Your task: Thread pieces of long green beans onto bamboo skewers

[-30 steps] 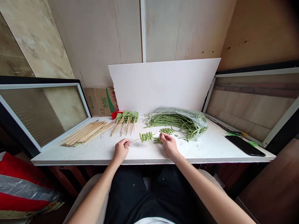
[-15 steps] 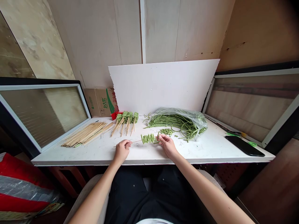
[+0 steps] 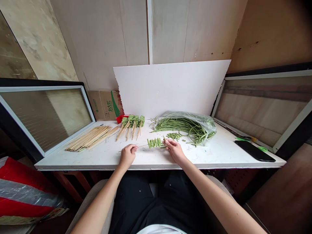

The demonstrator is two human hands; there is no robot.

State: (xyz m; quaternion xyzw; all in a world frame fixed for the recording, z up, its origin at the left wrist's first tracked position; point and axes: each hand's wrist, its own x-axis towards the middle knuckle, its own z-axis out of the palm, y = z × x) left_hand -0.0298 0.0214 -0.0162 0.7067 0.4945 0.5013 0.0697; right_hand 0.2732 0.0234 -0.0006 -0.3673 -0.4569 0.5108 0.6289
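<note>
My left hand [image 3: 127,155] is closed around the bare end of a thin wooden skewer [image 3: 142,145]. Several cut pieces of green long bean [image 3: 154,143] sit side by side along the skewer's right part, each lying crosswise. At that right end my right hand [image 3: 174,149] pinches a long bean [image 3: 164,139] between thumb and fingers; its fingers partly hide the bean and the skewer tip. Behind the right hand lies a small heap of short bean bits [image 3: 173,136]. The skewer is held just above the white table [image 3: 102,159].
A clear plastic bag [image 3: 187,114] of long beans lies at the back right. Bare skewers [image 3: 89,138] are piled on the left, with finished bean skewers [image 3: 133,121] behind. A black phone [image 3: 254,151] and green-handled scissors [image 3: 243,137] lie at right.
Both hands stay nearly in place with the skewer between them. The view has shifted slightly; no clear change of grip shows.
</note>
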